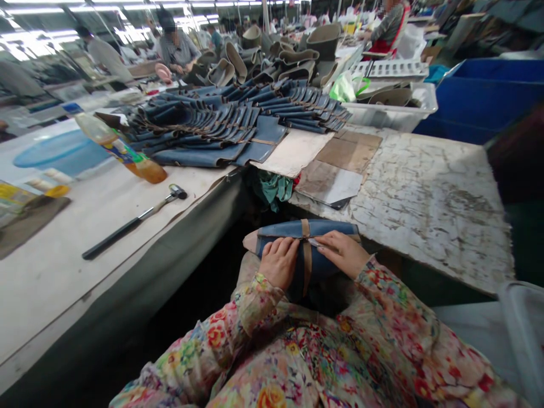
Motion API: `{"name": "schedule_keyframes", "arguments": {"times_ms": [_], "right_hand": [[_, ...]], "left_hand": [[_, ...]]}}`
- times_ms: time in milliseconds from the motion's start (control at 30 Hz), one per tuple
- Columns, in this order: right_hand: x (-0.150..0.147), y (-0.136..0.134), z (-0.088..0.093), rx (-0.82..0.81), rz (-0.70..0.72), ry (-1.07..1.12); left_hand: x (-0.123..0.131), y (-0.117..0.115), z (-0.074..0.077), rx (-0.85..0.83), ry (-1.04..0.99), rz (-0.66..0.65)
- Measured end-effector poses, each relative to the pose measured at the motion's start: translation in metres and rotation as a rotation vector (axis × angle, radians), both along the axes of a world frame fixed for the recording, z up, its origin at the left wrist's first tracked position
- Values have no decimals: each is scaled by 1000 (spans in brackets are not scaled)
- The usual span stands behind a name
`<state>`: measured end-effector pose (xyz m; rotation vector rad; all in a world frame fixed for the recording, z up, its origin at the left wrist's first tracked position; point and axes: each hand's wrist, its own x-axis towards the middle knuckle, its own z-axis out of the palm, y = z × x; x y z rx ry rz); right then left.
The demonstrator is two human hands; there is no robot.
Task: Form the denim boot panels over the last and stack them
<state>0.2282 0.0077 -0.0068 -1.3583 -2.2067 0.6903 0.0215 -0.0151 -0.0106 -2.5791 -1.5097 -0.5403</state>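
Across my lap lies a blue leather boot shaft [327, 266] with a tan strip [306, 266] round its middle. A pale pinkish tip [251, 241] sticks out at its left end. Left of the strip, my left hand [278, 262] grips the shaft's seam, fingers bent and pressed together on the leather. From the other side my right hand [346, 252] reaches in, its fingers pinched at the seam just right of the strip. A small whitish thing [313, 242] shows at those fingertips; I cannot make out what it is.
A hammer [136, 229] and a bottle of amber liquid [123, 150] lie on the left table [55, 294]. Blue leather pieces [204, 127] are piled ahead. Brown boards [340, 164] lie on the worn right table [433, 209]. Beyond are a white crate [386, 116] and blue bin [497, 102].
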Motion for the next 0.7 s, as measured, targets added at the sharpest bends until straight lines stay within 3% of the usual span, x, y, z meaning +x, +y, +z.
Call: {"name": "schedule_keyframes", "arguments": {"times_ms": [233, 400, 700], "right_hand": [[3, 13, 9, -98, 81, -43], [-3, 10, 11, -18, 85, -118], [-17, -5, 9, 55, -34, -202]], "left_hand": [[21, 19, 15, -104, 21, 3], [20, 16, 12, -28, 27, -44], [20, 13, 1, 27, 88, -156]]}}
